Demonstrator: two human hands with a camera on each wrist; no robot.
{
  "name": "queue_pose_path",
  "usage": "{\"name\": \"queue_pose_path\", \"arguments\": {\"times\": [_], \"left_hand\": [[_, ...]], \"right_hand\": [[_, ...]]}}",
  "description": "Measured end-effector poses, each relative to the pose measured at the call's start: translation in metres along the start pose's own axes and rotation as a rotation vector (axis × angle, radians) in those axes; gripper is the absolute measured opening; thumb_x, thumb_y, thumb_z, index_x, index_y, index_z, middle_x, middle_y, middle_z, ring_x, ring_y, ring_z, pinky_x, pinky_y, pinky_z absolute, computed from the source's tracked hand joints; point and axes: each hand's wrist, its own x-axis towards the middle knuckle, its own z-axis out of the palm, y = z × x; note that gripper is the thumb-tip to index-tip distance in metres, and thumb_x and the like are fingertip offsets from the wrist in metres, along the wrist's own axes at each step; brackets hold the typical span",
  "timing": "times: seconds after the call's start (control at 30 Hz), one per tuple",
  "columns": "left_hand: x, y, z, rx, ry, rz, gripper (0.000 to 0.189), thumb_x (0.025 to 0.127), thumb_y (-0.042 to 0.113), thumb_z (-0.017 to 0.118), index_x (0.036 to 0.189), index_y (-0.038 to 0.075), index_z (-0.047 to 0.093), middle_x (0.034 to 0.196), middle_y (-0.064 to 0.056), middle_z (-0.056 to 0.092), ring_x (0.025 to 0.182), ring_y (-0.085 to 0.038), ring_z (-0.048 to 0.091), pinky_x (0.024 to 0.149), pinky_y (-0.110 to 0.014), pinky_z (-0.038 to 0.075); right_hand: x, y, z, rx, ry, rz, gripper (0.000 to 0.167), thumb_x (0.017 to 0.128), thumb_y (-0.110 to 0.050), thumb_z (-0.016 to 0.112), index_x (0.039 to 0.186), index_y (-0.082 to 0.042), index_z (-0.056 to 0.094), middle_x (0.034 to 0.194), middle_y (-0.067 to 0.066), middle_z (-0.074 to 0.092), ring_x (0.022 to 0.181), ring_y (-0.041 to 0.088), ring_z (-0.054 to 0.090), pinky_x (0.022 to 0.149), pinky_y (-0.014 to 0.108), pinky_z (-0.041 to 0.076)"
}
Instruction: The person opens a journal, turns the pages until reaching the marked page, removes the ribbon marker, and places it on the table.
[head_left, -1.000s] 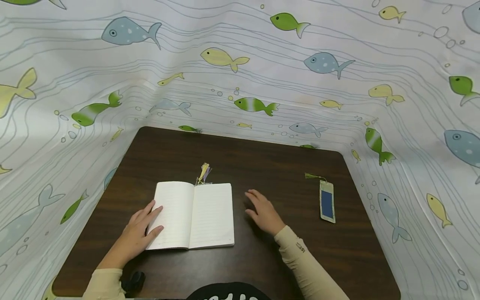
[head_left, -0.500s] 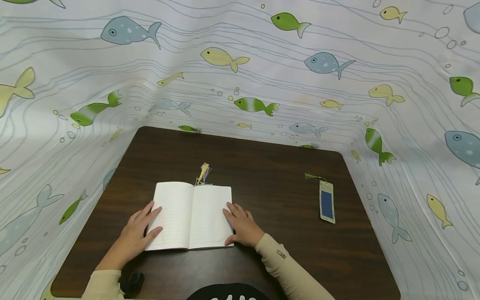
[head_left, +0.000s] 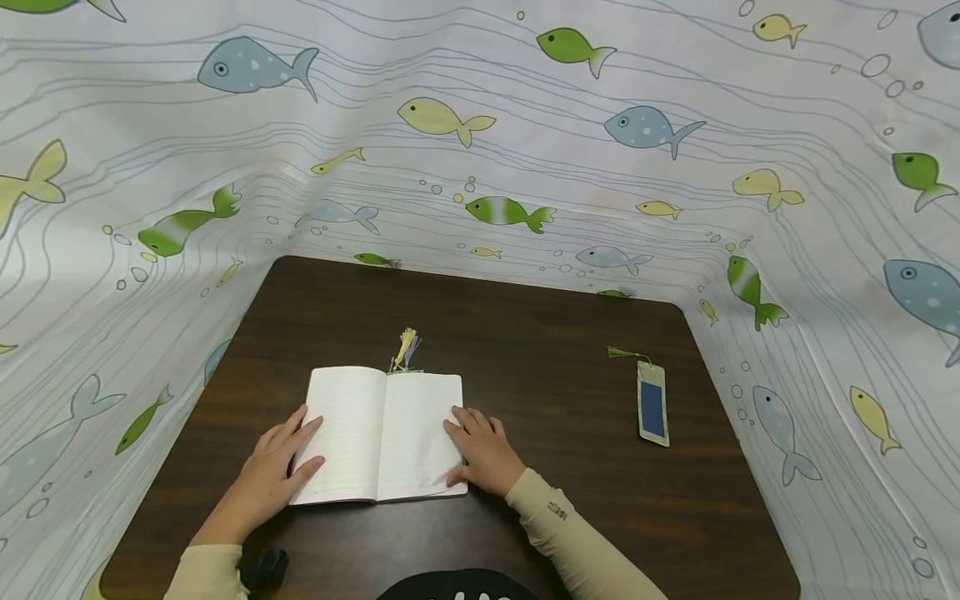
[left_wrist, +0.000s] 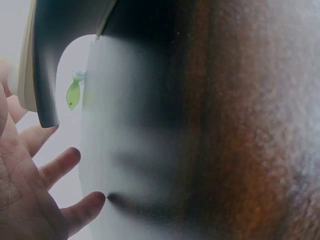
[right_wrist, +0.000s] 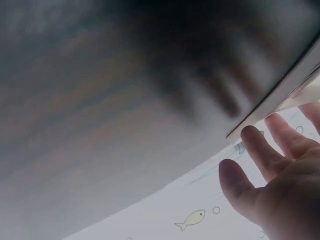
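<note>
An open notebook [head_left: 382,442] with lined white pages lies on the dark table. Along its left edge rests my left hand [head_left: 273,467], fingers spread, with thumb and fingertips on the left page. My right hand [head_left: 483,454] rests over the right edge, its fingertips on the right page and its thumb at the lower corner, where the top sheet stands slightly off the one below. In the right wrist view, relaxed fingers [right_wrist: 260,152] lie beside the page edges [right_wrist: 295,90]. Yellow and purple tassels [head_left: 406,346] stick out from the top of the spine.
A pale green bookmark [head_left: 652,404] with a blue panel and a green tassel lies on the right of the table [head_left: 570,358]. A small black object [head_left: 268,571] sits by the left sleeve. A fish-patterned curtain [head_left: 510,108] surrounds the table's back and sides.
My right hand has come left from the bare table onto the notebook's right page, and the page's lower corner has shifted a little. The left hand has stayed in place.
</note>
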Motion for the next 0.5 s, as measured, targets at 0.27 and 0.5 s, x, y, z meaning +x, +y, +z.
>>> {"name": "queue_pose_path", "arguments": {"times": [0.27,0.5], "left_hand": [[0.000,0.000,0.001,-0.001,0.002,-0.006,0.064,0.102,0.038,0.062,0.156,0.010,0.041,0.166,-0.020,0.022,0.140,-0.054,0.024,0.092,-0.083,0.026],[0.000,0.000,0.001,0.007,0.004,-0.006,0.064,0.102,0.038,0.062,0.155,0.010,0.041,0.166,-0.020,0.022,0.140,-0.054,0.025,0.092,-0.083,0.026]], "right_hand": [[0.007,-0.006,0.008,-0.031,0.129,0.014,0.106,0.075,-0.056,0.082,0.157,-0.010,0.034,0.162,0.018,0.029,0.146,0.033,0.031,0.101,0.055,0.041],[0.012,-0.011,0.007,0.017,0.229,-0.001,0.118,0.080,-0.052,0.081,0.161,-0.002,0.010,0.161,0.016,0.029,0.143,0.033,0.035,0.098,0.052,0.041]]}}
